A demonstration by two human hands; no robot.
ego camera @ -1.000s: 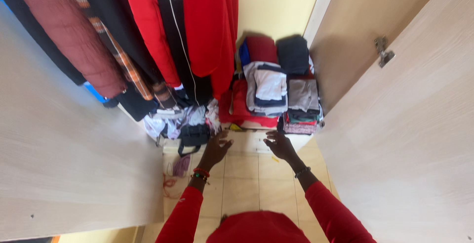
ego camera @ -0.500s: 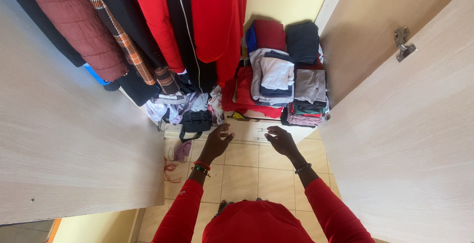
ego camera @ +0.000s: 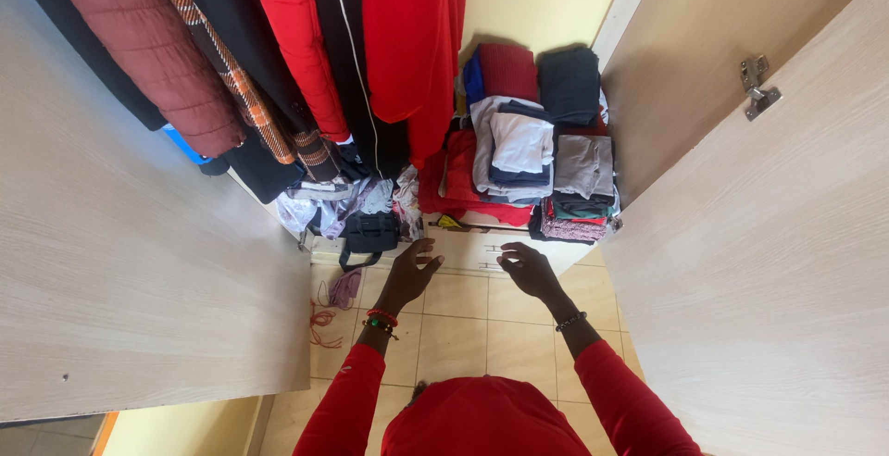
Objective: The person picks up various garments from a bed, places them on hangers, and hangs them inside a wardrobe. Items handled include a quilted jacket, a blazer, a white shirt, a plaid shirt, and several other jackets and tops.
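I look down into an open wardrobe. My left hand (ego camera: 410, 274) and my right hand (ego camera: 528, 268) are held out side by side over the tiled floor, fingers spread and empty, just in front of the wardrobe's low front edge (ego camera: 472, 248). Beyond them lie stacks of folded clothes (ego camera: 519, 155) in red, white, grey and dark blue. A small black bag (ego camera: 369, 234) sits among loose garments left of my left hand. Both arms wear red sleeves, with beaded bracelets on the left wrist and a dark band on the right.
Hanging jackets and coats (ego camera: 306, 49), red, black and maroon, fill the wardrobe's upper left. Pale wooden doors stand open on the left (ego camera: 120, 280) and right (ego camera: 769, 262), the right one with a metal latch (ego camera: 759, 87). Red string (ego camera: 319, 322) lies on the beige tiles.
The view has tilted slightly, so the wardrobe sits a little lower and to the right. Both hands stay outstretched and empty, barely shifted.
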